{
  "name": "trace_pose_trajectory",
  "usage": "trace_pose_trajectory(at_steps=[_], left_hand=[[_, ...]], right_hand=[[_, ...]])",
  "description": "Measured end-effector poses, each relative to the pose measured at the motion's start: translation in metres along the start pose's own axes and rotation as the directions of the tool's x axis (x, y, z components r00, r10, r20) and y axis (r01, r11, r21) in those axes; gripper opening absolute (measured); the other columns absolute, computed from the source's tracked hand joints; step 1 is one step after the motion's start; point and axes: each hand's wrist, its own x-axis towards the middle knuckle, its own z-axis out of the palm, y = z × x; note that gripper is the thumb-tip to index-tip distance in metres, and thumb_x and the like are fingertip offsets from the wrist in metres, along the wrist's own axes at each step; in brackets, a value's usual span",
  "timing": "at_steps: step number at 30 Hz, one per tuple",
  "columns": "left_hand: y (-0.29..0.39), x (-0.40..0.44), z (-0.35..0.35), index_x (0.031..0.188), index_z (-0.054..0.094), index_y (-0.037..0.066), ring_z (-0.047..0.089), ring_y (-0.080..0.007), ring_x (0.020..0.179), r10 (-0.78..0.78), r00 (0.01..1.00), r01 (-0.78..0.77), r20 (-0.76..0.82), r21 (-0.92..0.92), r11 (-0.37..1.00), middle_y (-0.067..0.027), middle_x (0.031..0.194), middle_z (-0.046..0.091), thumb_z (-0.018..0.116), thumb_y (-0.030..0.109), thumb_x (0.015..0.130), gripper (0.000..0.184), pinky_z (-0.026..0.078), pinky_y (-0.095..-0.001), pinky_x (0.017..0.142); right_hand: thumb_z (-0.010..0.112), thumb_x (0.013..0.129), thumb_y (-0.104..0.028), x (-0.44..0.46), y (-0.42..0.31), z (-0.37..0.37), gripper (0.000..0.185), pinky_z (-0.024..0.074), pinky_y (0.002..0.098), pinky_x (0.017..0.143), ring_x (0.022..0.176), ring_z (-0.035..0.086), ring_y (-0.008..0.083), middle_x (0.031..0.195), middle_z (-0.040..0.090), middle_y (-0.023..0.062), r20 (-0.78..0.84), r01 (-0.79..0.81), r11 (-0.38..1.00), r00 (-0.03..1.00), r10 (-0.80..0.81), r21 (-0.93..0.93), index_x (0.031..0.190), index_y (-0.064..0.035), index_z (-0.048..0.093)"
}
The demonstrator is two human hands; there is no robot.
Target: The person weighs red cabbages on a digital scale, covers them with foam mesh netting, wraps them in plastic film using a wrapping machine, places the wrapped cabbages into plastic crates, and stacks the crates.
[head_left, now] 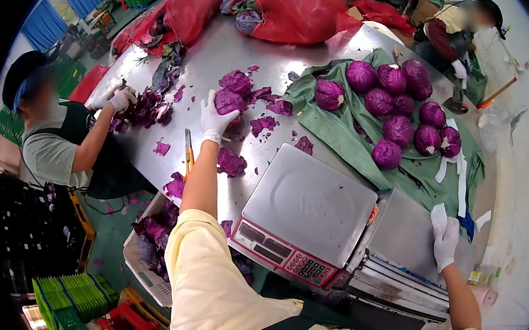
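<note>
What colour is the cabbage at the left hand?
The cabbage is purple; it shows in the head view.

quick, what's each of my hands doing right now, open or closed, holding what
Left hand: closed around a purple cabbage.
Right hand: at a white strip; whether gripping it cannot be told.

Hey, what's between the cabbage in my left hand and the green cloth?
Torn purple leaves, on the metal table, lie between the cabbage and the cloth, seen in the head view.
</note>
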Motion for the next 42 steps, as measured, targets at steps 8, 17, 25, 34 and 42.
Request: trace_pose_trajectory(at_steps=[8,17,25,34,42], left_hand=[[0.007,-0.028,-0.037,0.142,0.032,0.014,0.048,-0.0287,0.122,-0.408,0.823,0.505,0.396,-0.838,0.206,-0.0102,0.135,0.044,0.074,0.047,0.076,0.085,0.045,-0.0515,0.095],[0.157,-0.154,-0.08,0.142,0.035,0.011,0.051,-0.0265,0.119,0.059,0.825,0.474,0.562,-0.745,0.47,-0.0134,0.133,0.047,0.078,0.027,0.074,0.082,0.045,-0.0405,0.099],[0.242,-0.273,-0.067,0.137,0.045,0.019,0.05,-0.0424,0.115,0.527,0.76,-0.459,0.381,-0.26,0.849,-0.0247,0.132,0.045,0.087,0.032,0.052,0.096,0.043,-0.0432,0.098],[0.25,-0.294,-0.07,0.138,0.035,-0.004,0.042,-0.0414,0.126,0.598,0.787,-0.551,0.155,-0.261,0.793,-0.0275,0.13,0.047,0.075,0.02,0.072,0.081,0.033,-0.0437,0.107],[0.339,-0.409,-0.125,0.116,0.059,0.002,0.059,-0.0085,0.093,0.341,0.738,0.388,0.582,-0.78,0.491,-0.0034,0.103,0.064,0.061,0.006,0.09,0.026,0.048,-0.0224,0.084]], right_hand=[[0.053,0.087,-0.018,-0.001,0.001,0.001,0.03,0.0392,0.0474,0.086,0.099,0.047,0.0432,0.105,0.05,0.0245,0.006,-0.02,0.998,1.0,0.02,-0.053,0.106,0.0043,0.05],[0.062,0.083,-0.022,0.001,0.004,0.001,0.032,0.0401,0.0475,0.087,0.101,0.049,0.0425,0.104,0.053,0.0238,-0.035,0.002,1.0,0.999,-0.002,-0.024,0.103,0.001,0.053],[0.059,0.087,-0.03,-0.018,-0.09,-0.077,0.018,0.0458,0.0478,0.057,0.066,0.06,0.0383,0.087,0.062,0.0147,0.023,0.018,1.0,1.0,-0.018,0.023,0.093,-0.0128,0.059],[0.052,0.093,-0.025,-0.091,-0.149,-0.1,0.019,0.0469,0.039,0.071,0.077,0.061,0.0339,0.08,0.06,0.0178,0.173,-0.134,0.683,0.985,0.011,0.718,0.095,-0.0058,0.054],[0.054,0.093,-0.027,-0.111,-0.194,-0.101,0.017,0.046,0.0462,0.056,0.061,0.062,0.0355,0.065,0.061,0.0127,-0.075,0.102,0.812,0.995,-0.072,0.575,0.098,-0.0113,0.049]])
